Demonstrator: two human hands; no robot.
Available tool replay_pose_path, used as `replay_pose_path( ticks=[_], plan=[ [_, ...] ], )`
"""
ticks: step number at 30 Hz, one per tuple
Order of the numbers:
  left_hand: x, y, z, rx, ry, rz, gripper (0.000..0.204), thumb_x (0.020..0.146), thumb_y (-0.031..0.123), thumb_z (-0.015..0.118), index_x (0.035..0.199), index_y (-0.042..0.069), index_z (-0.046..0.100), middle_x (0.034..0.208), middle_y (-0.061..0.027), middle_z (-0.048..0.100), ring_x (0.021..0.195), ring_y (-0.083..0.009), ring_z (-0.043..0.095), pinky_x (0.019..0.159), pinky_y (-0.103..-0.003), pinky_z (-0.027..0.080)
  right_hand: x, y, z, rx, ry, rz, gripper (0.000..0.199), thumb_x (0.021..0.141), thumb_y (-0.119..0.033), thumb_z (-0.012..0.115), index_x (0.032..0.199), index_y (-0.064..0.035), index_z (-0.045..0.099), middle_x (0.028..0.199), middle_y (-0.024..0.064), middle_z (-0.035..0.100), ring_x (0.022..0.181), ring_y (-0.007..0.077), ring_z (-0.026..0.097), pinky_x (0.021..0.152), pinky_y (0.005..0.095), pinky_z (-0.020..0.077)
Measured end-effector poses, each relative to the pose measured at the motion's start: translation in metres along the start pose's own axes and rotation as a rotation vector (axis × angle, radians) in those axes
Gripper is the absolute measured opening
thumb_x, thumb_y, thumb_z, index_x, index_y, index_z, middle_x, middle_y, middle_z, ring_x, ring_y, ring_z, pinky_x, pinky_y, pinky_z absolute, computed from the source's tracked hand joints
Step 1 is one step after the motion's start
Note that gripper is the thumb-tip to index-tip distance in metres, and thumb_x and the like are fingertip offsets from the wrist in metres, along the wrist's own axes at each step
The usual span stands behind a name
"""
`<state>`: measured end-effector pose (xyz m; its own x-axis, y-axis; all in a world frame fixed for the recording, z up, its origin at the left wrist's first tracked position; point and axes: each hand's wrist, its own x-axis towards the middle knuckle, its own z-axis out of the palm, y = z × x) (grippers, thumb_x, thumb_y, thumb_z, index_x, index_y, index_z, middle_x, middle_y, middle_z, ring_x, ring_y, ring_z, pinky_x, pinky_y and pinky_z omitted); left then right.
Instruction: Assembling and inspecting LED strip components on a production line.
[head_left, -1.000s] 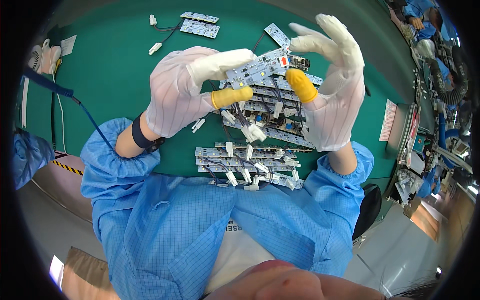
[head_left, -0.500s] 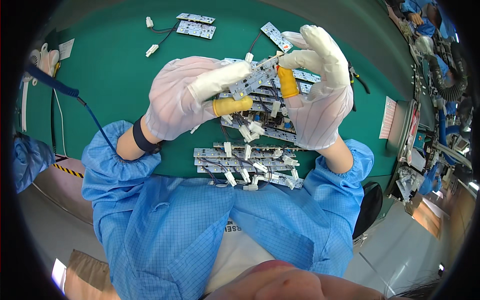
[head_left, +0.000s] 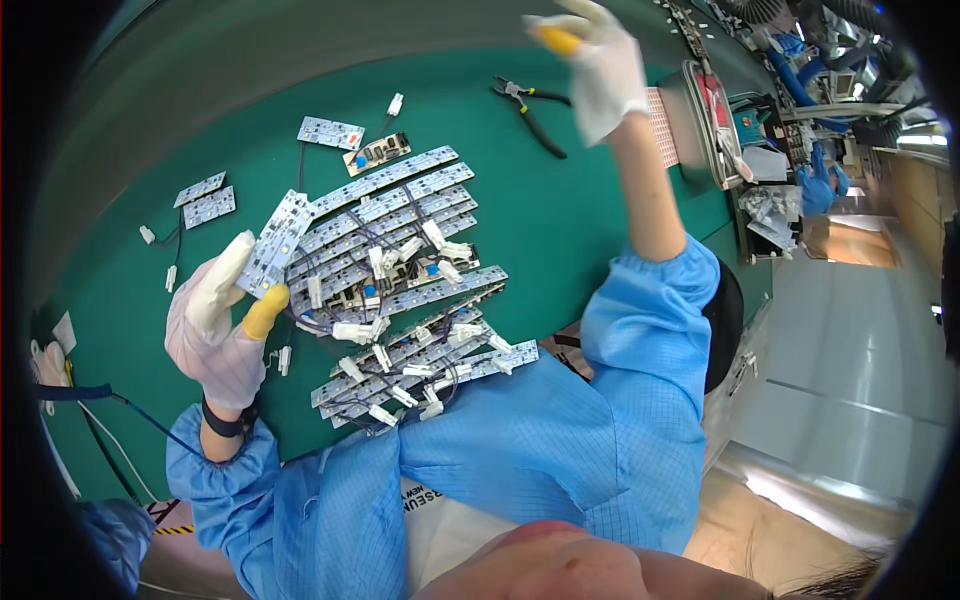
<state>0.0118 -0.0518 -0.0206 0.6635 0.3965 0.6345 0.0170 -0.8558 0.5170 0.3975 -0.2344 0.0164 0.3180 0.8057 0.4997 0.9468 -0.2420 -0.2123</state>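
The circuit board (head_left: 277,243) looks smooth, the tabletop (head_left: 540,220) matt, the connectors (head_left: 433,235) plastic and the sleeves (head_left: 650,315) cloth

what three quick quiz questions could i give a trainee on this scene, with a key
1. Which hand holds a board?
2. True or false: the pliers lie to the left of that board.
3. Fill in: the holding hand's thumb cover is ___.

Key:
1. The left hand.
2. False; they lie to its right, on the green mat.
3. Yellow.
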Motion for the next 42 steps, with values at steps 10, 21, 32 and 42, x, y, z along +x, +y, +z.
replay_pose_path(
  ticks=[10, 21, 32, 42],
  plan=[
    [0.002, 0.002, 0.005, -0.043, -0.049, -0.055, 0.046, 0.07, 0.016, 0.081, 0.108, -0.003, 0.065, 0.104, -0.013, 0.069, 0.087, -0.0211, 0.065, 0.076, -0.028, 0.051, -0.084, 0.189, -0.045, -0.383, -0.131, 0.715, 0.048, 0.073, -0.015, 0.072, 0.119, -0.0069, 0.059, 0.087, 0.0073, 0.072, 0.084, 0.022, 0.068, 0.075, 0.0325, 0.0513],
    [-0.002, -0.001, -0.001, -0.04, -0.116, -0.21, 0.035, 0.08, 0.023, 0.073, 0.104, -0.002, 0.066, 0.112, -0.0115, 0.068, 0.1, -0.0207, 0.064, 0.104, -0.042, 0.033, -0.061, 0.138, -0.027, -0.908, -0.31, 0.702, 0.052, 0.077, -0.023, 0.07, 0.124, -0.0111, 0.051, 0.098, 0.0106, 0.068, 0.098, 0.0265, 0.063, 0.08, 0.0441, 0.0498],
    [0.005, 0.006, 0.005, -0.825, -0.076, -0.585, 0.044, 0.081, 0.014, 0.071, 0.116, -0.009, 0.058, 0.104, -0.0134, 0.067, 0.087, -0.0156, 0.063, 0.082, -0.026, 0.048, 0.002, -0.137, 0.0, 0.989, -0.382, 0.288, 0.057, 0.085, -0.02, 0.064, 0.134, -0.002, 0.042, 0.1, 0.0079, 0.061, 0.087, 0.0151, 0.061, 0.074, 0.0276, 0.0486],
    [0.007, 0.001, 0.022, -0.421, -0.001, -0.183, 0.046, 0.073, 0.028, 0.074, 0.113, 0.009, 0.065, 0.077, -0.0018, 0.071, 0.071, -0.0131, 0.067, 0.063, -0.025, 0.045, -0.007, -0.195, 0.012, 1.105, -0.597, 0.49, 0.033, 0.084, -0.007, 0.061, 0.116, 0.0006, 0.055, 0.085, 0.01, 0.064, 0.054, 0.0093, 0.058, 0.045, 0.0191, 0.0437]
  ],
)
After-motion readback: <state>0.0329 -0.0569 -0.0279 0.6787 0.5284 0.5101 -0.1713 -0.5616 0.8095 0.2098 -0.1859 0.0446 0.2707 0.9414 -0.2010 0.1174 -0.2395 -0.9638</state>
